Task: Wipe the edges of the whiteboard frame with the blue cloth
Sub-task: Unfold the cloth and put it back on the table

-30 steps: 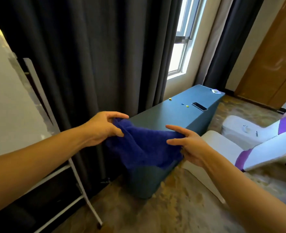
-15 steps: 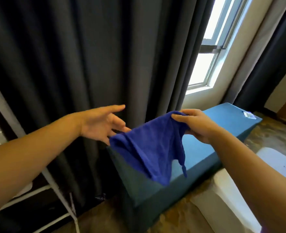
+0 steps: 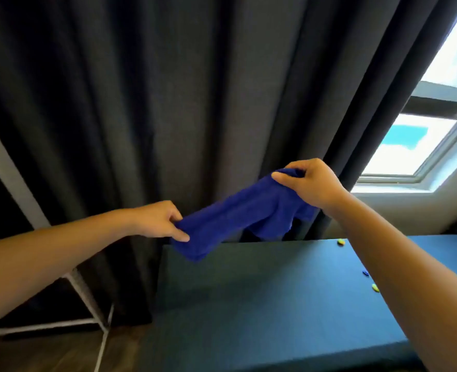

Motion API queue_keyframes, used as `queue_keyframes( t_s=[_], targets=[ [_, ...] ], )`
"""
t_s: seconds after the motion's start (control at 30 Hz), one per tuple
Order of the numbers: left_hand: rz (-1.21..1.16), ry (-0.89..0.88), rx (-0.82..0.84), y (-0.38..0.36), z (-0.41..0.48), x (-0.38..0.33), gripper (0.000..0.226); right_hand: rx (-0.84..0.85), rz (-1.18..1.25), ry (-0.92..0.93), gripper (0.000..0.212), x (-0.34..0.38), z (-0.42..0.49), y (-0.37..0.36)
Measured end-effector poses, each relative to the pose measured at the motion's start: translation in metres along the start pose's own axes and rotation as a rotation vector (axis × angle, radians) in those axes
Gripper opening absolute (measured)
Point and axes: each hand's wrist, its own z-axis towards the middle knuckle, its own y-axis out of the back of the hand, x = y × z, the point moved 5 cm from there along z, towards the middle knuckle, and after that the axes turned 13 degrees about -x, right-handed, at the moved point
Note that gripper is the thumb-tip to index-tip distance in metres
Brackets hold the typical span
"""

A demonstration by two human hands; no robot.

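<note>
In front of the dark curtain (image 3: pixel 168 89), the blue cloth (image 3: pixel 238 218) is stretched out in the air between two hands. The left hand (image 3: pixel 157 220) pinches the low end with thumb and fingers closed on it. Half a second ago this hand was open and not holding the cloth. The right hand (image 3: pixel 310 183) is closed on the high end, as it was then. With both ends held, the cloth looks ready to fold or bunch up for wiping. No wiping has begun yet, I think. The whiteboard stand (image 3: pixel 15 183) shows only at the far left edge, well apart from the cloth. The blue bench (image 3: pixel 275 304) sits just below the cloth. There is open room to the left to swing the cloth over to the frame.
</note>
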Motion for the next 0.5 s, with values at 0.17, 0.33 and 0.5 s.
queue_keyframes(
  t_s=[0.17, 0.33, 0.5],
  targets=[
    [-0.835, 0.444, -0.346, 0.061, 0.025, 0.003, 0.017, -0.058, -0.182, -0.116, 0.039, -0.030, 0.029, -0.036],
    [-0.658, 0.204, -0.279, 0.053, 0.052, -0.075, 0.006, 0.229, 0.380, -0.336, 0.052, 0.042, 0.030, -0.116],
    [-0.816, 0.181, 0.063, 0.081, 0.053, -0.040, 0.030, 0.623, 0.603, -0.428, 0.043, 0.060, 0.030, -0.148]
  ],
)
